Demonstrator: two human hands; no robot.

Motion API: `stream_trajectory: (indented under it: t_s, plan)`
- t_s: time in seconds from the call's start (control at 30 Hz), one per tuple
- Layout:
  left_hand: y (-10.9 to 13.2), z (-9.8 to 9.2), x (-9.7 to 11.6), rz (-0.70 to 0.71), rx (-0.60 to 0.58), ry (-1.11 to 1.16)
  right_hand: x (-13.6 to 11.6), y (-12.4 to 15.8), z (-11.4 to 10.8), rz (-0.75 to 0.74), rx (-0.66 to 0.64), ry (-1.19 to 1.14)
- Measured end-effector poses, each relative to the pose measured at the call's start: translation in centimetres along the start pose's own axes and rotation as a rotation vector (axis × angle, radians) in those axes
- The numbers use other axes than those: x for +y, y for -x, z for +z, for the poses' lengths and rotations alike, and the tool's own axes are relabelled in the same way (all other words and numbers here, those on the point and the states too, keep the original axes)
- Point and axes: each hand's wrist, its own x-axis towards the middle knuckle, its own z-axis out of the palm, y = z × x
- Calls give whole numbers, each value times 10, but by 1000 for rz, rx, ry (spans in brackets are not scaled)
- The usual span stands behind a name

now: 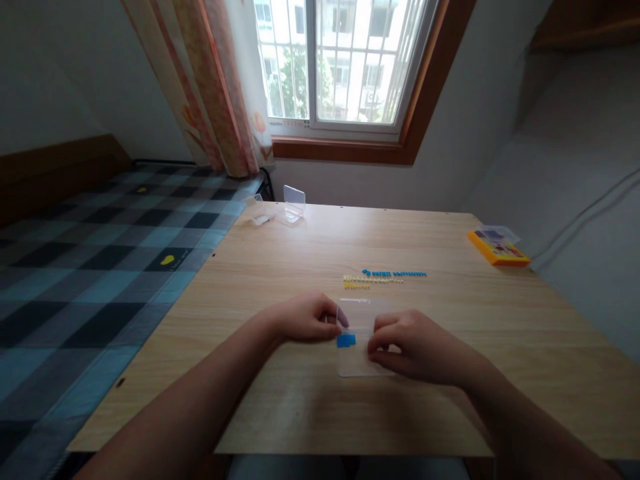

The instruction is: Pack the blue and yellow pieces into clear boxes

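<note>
Left hand point(309, 318) curls by the clear plate point(359, 363) on its left, right hand point(413, 343) on its right; I can't tell if either grips. Blue piece point(345, 341), plate's left, seems light, stiff: pinch its edges.

the block point(346, 341) is blue, the plate point(361, 364) clear, the tiny pieces point(410, 274) blue, cream or yellow, the surface point(280, 407) pale wood-grained, the bedding point(107, 267) checked (yellow motifs point(167, 260)).
</note>
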Motion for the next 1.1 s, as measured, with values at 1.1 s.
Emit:
stream_trajectory:
  t_s: [1.1]
  plan:
    - [-1,2,2,16,11,-9,17,-7,20,-67,-86,245]
